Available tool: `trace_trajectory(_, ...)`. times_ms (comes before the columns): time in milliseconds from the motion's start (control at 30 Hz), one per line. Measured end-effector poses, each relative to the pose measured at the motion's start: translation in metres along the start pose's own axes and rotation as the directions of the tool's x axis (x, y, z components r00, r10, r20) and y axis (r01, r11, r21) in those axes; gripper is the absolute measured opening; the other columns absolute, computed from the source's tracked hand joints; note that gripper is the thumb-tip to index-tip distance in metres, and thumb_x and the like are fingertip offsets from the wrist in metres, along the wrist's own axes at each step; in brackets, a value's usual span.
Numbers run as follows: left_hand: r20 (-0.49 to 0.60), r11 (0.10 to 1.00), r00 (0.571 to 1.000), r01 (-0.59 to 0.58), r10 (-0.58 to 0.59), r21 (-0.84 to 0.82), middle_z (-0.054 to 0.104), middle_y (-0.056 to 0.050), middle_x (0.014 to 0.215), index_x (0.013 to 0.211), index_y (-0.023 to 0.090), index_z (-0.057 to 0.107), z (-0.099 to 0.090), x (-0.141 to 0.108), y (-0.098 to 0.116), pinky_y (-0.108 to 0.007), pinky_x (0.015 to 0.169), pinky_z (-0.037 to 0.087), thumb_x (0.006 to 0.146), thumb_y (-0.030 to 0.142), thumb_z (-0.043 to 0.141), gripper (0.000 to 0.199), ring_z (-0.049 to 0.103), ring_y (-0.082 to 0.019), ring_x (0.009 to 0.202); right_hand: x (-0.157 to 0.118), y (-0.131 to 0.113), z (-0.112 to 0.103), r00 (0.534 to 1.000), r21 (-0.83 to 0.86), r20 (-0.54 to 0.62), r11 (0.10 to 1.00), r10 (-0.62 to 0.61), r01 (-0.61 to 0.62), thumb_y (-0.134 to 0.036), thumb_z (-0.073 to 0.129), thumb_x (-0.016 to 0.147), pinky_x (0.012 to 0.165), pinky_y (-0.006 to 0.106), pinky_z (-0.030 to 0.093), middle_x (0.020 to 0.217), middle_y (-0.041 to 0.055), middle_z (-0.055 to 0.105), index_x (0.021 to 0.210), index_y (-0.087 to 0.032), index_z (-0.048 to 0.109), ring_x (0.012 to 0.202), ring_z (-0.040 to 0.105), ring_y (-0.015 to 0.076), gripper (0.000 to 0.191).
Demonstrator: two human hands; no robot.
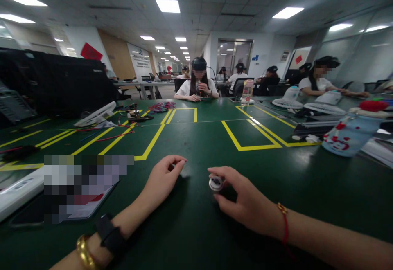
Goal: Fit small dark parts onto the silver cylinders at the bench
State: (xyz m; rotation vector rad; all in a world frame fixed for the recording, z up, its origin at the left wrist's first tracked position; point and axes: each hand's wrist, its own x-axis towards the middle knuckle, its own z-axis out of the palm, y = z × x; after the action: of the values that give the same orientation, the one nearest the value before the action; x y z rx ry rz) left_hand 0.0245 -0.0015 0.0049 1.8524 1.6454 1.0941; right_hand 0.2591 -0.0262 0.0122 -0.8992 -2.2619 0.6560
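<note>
— While the left hand (162,178) hovers over the near middle of the green table (190,229), fingers curled in loosely towards the thumb, the right hand (242,196) has the action!

— What's it got there?

— A small round piece (216,183) with a pale rim and a dark centre! Thumb on the near side, fingers around the far side: it's in the grasp, just right of the left hand and apart from it.

— And that left hand, is it pinching anything?

— Can't tell from here; the curled fingers hide the palm. Black watch band (110,231) and gold bangle (85,251) on that arm, red bracelet (286,225) on the other wrist.

— Take us around the table!

— Near left, a long white object (23,190) beside a partly blurred-out flat slab (92,212). Farther off on the left, a tangle of wires (159,106). Over on the right, a light-blue bottle (346,135) with a red top, and yellow tape (258,148) marking the surface.

— Far side?

— A person (196,88) in a white top sits opposite, one hand raised near the face!
</note>
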Motion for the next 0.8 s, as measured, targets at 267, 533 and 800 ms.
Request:
trace_trajectory(267,0.172,0.961,0.947,-0.258,0.272,-0.098,0.057,-0.001,0.089,0.085,0.025,0.069,0.016,-0.024,0.06,-0.028,0.077,0.042,0.085,0.032,0.054,0.017,0.054,-0.015,0.086,0.0,0.012,0.007,0.992,0.228,0.022,0.966,0.123,-0.125,-0.02,0.062,0.074,0.085,0.027,0.046,0.11,0.0021,0.058,0.12,-0.023,0.041,0.095,0.056,0.0111,0.051)
trace_trajectory(533,0.192,0.986,0.967,-0.162,0.166,-0.036,0.057,-0.001,0.09,0.085,0.028,0.071,0.02,-0.022,0.039,-0.032,0.08,0.041,0.084,0.037,0.055,0.018,0.054,-0.017,0.089,-0.003,0.007,-0.002,0.989,-0.037,-0.037,0.989,0.143,-0.145,-0.016,0.057,0.069,0.067,0.025,0.041,0.088,-0.0005,0.057,0.094,-0.02,0.051,0.076,0.051,0.0105,0.026)
trace_trajectory(800,0.343,0.989,0.931,-0.146,0.125,0.035,0.064,-0.001,0.1,0.097,0.033,0.07,0.023,-0.018,0.031,-0.035,0.083,0.041,0.081,0.043,0.055,0.024,0.056,-0.02,0.093,0.009,0.031,-0.054,0.944,-0.333,-0.129,0.884,0.302,-0.328,-0.03,0.057,0.07,0.06,0.025,0.038,0.081,0.002,0.059,0.088,-0.019,0.051,0.069,0.053,0.0123,0.022)
